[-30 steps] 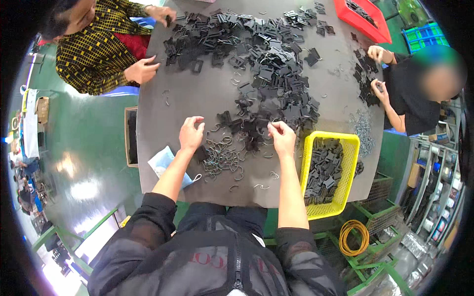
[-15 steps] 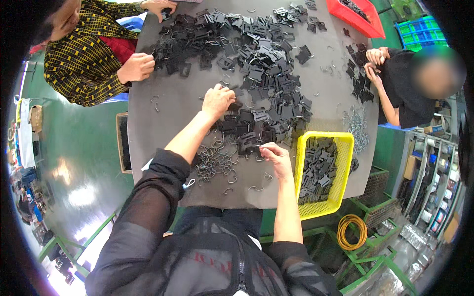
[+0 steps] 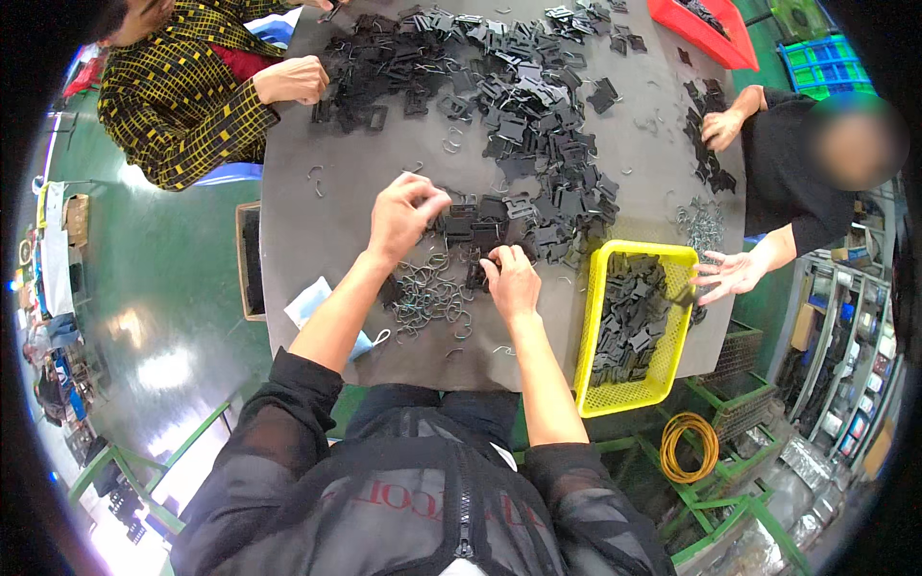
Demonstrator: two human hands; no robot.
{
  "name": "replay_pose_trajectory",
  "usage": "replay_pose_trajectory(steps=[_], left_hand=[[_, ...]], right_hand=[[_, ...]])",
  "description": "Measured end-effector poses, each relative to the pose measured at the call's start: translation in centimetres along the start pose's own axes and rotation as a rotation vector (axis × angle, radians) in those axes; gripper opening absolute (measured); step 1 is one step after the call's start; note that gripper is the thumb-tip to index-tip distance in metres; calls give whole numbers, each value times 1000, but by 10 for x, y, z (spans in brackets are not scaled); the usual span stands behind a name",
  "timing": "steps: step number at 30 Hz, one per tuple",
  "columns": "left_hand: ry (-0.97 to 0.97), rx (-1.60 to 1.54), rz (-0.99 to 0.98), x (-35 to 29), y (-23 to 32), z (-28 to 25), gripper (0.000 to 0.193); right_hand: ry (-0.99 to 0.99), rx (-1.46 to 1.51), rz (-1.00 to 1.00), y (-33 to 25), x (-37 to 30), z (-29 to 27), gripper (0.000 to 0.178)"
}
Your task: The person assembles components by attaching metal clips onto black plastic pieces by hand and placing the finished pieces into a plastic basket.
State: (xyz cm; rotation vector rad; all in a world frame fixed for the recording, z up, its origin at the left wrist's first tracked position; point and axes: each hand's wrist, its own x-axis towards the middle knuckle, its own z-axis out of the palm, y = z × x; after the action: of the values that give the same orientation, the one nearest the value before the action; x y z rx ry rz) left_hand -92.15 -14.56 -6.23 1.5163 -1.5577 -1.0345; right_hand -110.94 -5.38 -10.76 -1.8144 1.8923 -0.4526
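My left hand [image 3: 405,219] is closed, fingertips pinched, just left of a small group of flat black plastic pieces [image 3: 463,228]. Whatever it may grip is too small or hidden to make out. My right hand [image 3: 513,280] bends its fingers down at the near edge of the same group, thumb towards the fingertips; what lies between them is hidden. Between my hands and nearer me lies a tangle of bent metal wire hooks [image 3: 429,298]. To the right of my right hand stands a yellow plastic basket [image 3: 588,331] with many black pieces inside.
A large heap of black pieces [image 3: 538,125] spreads over the grey table [image 3: 384,154]. A blue face mask [image 3: 312,302] lies by my left forearm. Co-workers sit left and right; one's hand [image 3: 730,276] is at the basket. A red tray [image 3: 706,34] stands far right.
My left hand has moved slightly left and turned, its fingers bunched. My right hand has shifted up onto the black pieces. The right co-worker has reached one hand to the basket, a black piece near it.
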Motion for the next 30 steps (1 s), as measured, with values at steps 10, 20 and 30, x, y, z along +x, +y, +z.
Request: replay_pose_trajectory(steps=[10, 20, 30], left_hand=[[-154, -300, -870, -5, -35, -24, 27], [-184, 566, 176, -12, -40, 41, 27], [-369, 710, 503, 11, -35, 84, 6]], right_hand=[[-67, 73, 190, -42, 19, 53, 21], [-102, 16, 3, 6, -31, -27, 10], [-45, -105, 235, 47, -33, -50, 19]])
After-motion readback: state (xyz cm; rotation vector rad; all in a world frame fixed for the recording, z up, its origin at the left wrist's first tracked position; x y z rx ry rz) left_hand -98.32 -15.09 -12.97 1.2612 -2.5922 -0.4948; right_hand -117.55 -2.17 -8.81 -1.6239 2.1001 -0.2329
